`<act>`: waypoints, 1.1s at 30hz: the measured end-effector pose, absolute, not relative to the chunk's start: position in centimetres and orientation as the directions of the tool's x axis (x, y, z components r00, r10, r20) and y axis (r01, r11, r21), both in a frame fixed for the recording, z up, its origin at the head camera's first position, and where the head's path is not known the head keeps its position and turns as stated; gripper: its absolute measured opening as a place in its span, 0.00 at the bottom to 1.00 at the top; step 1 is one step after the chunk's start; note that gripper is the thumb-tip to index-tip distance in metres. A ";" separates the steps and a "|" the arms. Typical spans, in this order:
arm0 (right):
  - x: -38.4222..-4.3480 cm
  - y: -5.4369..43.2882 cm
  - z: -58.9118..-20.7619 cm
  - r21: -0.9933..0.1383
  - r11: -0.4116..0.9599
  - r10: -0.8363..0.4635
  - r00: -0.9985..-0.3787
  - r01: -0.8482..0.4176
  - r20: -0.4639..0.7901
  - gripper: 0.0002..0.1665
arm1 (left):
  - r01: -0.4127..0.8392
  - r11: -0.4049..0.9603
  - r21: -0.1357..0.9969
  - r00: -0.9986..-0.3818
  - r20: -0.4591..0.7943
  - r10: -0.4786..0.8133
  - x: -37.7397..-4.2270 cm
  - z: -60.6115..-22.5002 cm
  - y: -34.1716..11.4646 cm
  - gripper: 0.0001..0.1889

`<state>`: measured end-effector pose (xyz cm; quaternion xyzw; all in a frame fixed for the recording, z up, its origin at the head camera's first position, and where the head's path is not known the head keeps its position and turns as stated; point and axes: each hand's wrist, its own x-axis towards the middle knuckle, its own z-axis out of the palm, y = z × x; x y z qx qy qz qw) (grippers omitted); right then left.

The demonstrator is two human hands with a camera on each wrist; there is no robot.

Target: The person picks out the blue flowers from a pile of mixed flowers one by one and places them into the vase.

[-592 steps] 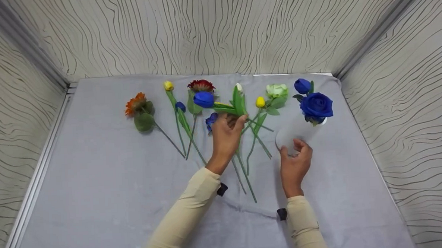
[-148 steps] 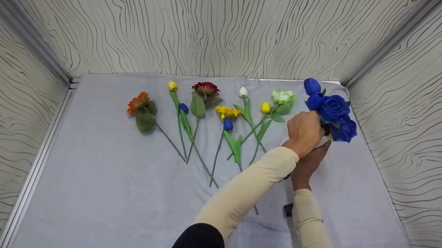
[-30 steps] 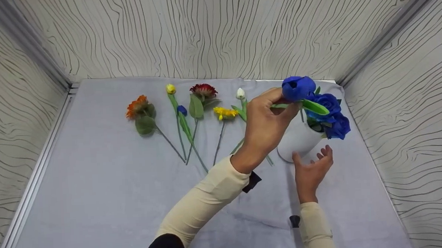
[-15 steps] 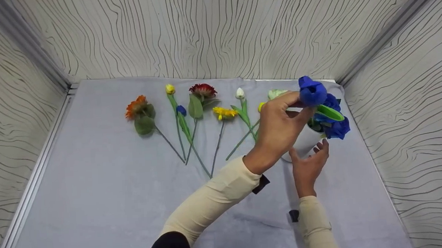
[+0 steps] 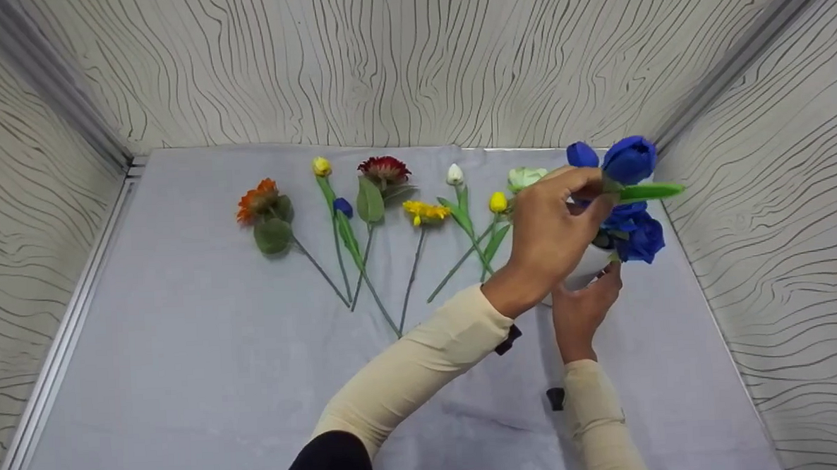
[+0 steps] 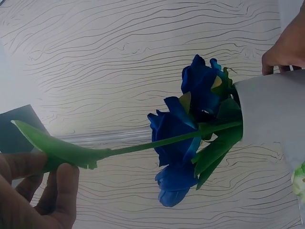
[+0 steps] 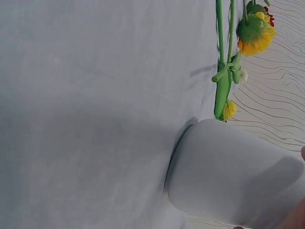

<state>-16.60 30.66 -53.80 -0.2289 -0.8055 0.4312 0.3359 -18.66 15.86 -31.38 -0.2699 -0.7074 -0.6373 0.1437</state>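
Observation:
My left hand (image 5: 552, 233) pinches a blue tulip (image 5: 629, 159) by its green leaf and stem, above the vase mouth. In the left wrist view the tulip's stem (image 6: 147, 145) runs into the mouth of the white vase (image 6: 271, 107), and the bloom is out of sight. Blue roses (image 5: 641, 238) and another blue tulip (image 5: 582, 154) stand in the vase, leaning over its rim. My right hand (image 5: 584, 309) grips the vase from the near side, thumb and fingers on opposite sides. In the right wrist view the vase (image 7: 228, 171) stands tilted in the picture, with fingertips only at the edge.
Across the grey cloth (image 5: 220, 378) lie an orange flower (image 5: 258, 199), a yellow tulip (image 5: 321, 166), a small blue tulip (image 5: 343, 208), a dark red flower (image 5: 384, 169), a yellow flower (image 5: 426, 212), a white tulip (image 5: 455, 175), another yellow tulip (image 5: 497, 202) and a pale green flower (image 5: 525, 179).
The blue tulip that lay by the yellow flower has been picked up and carried right, over the vase. My right hand has moved up onto the vase, which has gained blue flowers since the oldest frame.

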 end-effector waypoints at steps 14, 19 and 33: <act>-16.8 30.9 -53.8 -0.836 0.545 0.627 -0.696 0.069 0.351 0.54 | 0.552 0.262 0.791 -0.833 0.508 0.221 -20.3 -33.5 18.0 0.04; -16.7 31.0 -53.9 -0.830 0.553 0.624 -0.696 0.075 0.354 0.54 | 0.537 0.277 0.797 -0.843 0.492 0.218 -20.5 -34.8 18.4 0.02; -16.5 30.9 -54.0 -0.836 0.545 0.614 -0.710 0.064 0.345 0.57 | 0.521 0.321 0.791 -0.853 0.480 0.203 -21.8 -38.8 19.8 0.07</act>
